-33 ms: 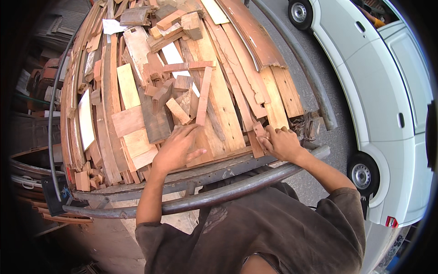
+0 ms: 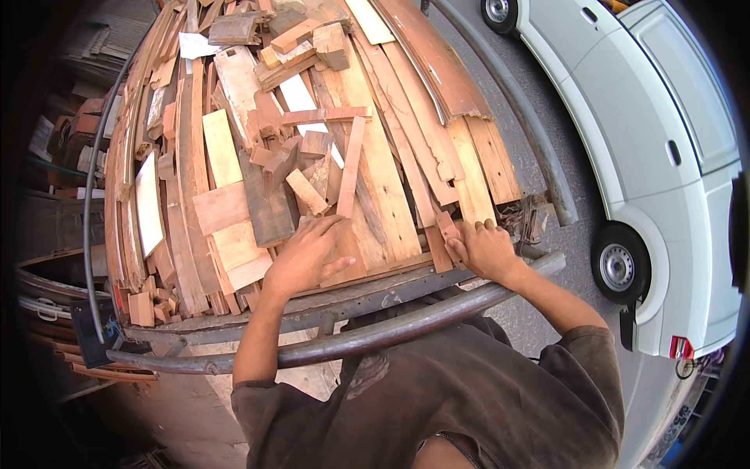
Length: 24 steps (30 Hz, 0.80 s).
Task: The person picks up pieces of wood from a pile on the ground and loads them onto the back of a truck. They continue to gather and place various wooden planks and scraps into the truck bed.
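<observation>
My left hand [image 2: 306, 254] lies palm down on the near edge of a heap of scrap wood, fingers stretched out and thumb apart. Its fingertips rest beside the lower end of a narrow reddish wood strip [image 2: 351, 168], over a flat board. To the right, my right hand [image 2: 486, 248] has curled fingers, with a ring on one of them. Its thumb and fingers close on a small reddish wood block [image 2: 447, 226]; part of the block is hidden under the hand. Below that block a short wood strip [image 2: 437, 248] reaches toward the metal edge.
A rusty pipe rail [image 2: 406, 316] curves between my body and the load, with another pipe rail [image 2: 539, 141] along its right side. Small offcuts [image 2: 316, 144] lie heaped on long planks [image 2: 375, 180]. A white van [image 2: 656, 148] stands on the road at right.
The white van has shifted away, up the picture, along the road. Both hands stay in nearly the same place on the wood.
</observation>
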{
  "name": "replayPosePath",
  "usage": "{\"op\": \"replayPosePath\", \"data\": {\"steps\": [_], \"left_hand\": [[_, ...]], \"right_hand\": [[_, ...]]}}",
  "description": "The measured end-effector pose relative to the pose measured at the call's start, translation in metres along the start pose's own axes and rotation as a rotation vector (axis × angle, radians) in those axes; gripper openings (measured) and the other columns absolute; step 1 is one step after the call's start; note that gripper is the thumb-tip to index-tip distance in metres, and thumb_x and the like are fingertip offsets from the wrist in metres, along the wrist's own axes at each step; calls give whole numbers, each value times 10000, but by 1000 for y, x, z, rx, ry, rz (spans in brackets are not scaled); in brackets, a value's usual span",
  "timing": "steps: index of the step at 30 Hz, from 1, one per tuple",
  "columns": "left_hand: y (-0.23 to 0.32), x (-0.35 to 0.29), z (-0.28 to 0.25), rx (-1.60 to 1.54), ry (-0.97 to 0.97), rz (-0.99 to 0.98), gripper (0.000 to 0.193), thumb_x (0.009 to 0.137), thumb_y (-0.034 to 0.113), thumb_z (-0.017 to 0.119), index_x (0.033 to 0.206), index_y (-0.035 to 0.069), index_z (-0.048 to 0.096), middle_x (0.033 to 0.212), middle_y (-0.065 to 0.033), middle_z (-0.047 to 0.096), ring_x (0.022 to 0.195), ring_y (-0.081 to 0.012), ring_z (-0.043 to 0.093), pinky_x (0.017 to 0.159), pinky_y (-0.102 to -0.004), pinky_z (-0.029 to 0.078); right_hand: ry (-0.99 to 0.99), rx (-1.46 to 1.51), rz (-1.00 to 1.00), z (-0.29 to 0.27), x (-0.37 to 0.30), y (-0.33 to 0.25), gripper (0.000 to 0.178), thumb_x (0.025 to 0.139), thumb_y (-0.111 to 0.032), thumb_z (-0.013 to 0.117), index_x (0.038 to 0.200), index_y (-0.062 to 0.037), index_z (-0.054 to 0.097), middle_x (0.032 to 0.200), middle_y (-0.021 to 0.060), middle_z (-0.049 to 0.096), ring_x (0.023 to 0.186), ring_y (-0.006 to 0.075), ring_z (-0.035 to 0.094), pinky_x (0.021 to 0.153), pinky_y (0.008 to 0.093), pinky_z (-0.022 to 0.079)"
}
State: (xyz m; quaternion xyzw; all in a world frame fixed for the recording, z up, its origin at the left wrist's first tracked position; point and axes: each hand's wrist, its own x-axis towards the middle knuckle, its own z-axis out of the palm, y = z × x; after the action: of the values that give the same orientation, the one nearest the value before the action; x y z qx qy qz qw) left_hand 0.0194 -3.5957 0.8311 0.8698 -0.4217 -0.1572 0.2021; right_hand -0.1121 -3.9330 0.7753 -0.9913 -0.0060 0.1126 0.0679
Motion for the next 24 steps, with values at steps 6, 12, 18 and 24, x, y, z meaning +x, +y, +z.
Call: {"op": "replayPosePath", "data": {"steps": [6,12,18,24], "left_hand": [[12,7,33,-25,-107,103,652,913,426,673,1384,10,500,1429,-197,484,1313,-394,469,1109,-481,394],[52,45,84,93,-276,421,594,921,343,663,1368,-9,493,1365,-190,523,1244,-368,519,1063,-477,426],[78,97,142,125,-441,593,521,908,297,664,1306,-15,538,1281,-154,558,1122,-356,603,915,-463,511],[78,90,171,274,-363,621,562,881,316,688,1323,3,538,1327,-129,542,1140,-332,611,871,-432,536]], "right_hand": [[-134,151,37,-10,-1,-8,541,932,-380,617,1207,44,422,750,274,673,729,451,691,659,519,558],[-180,-13,-60,0,28,10,586,825,-355,753,1195,-40,425,753,215,680,761,415,703,666,500,561],[-294,-40,-97,-21,44,17,566,818,-471,749,1179,-110,504,847,179,703,882,402,700,781,526,539],[-220,-3,-160,-7,44,30,602,855,-547,688,1194,-84,508,835,220,692,846,424,697,749,522,547]]}}
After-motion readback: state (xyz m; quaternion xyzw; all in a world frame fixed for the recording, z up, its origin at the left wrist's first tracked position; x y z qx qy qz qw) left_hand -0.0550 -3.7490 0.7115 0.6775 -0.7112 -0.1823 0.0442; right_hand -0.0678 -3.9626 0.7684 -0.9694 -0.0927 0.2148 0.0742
